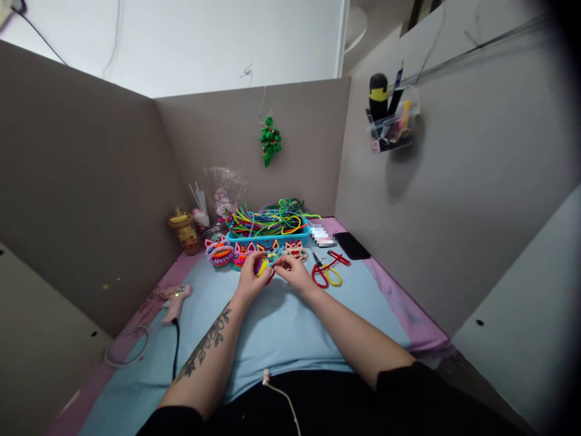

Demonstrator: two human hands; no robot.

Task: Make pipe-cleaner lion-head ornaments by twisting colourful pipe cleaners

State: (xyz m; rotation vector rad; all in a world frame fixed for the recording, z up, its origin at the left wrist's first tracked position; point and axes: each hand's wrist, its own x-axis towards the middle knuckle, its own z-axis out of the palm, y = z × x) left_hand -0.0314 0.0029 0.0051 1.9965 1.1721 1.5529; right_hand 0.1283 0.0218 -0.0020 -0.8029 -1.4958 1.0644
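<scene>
My left hand (pixel 251 277) is closed around a small fuzzy pipe-cleaner piece (pixel 260 267) with yellow and purple showing; the fingers hide most of it. My right hand (pixel 294 274) pinches at a red pipe cleaner (pixel 271 277) beside that piece, with the fingertips of both hands nearly meeting. Just behind the hands stands a row of colourful pipe-cleaner animal heads, among them a pink one (pixel 219 252) at the left and a cream one (pixel 296 250) at the right. Scissors (pixel 330 276) with a red and a yellow handle lie open to the right of my right hand.
A blue basket (pixel 267 241) full of pipe cleaners (pixel 272 219) stands at the back. Left are a pink glue gun (pixel 177 303) with a cord and a brown cup (pixel 185 233). A black phone (pixel 353 246) lies right. Partitions surround the table; a pen holder (pixel 393 136) hangs right.
</scene>
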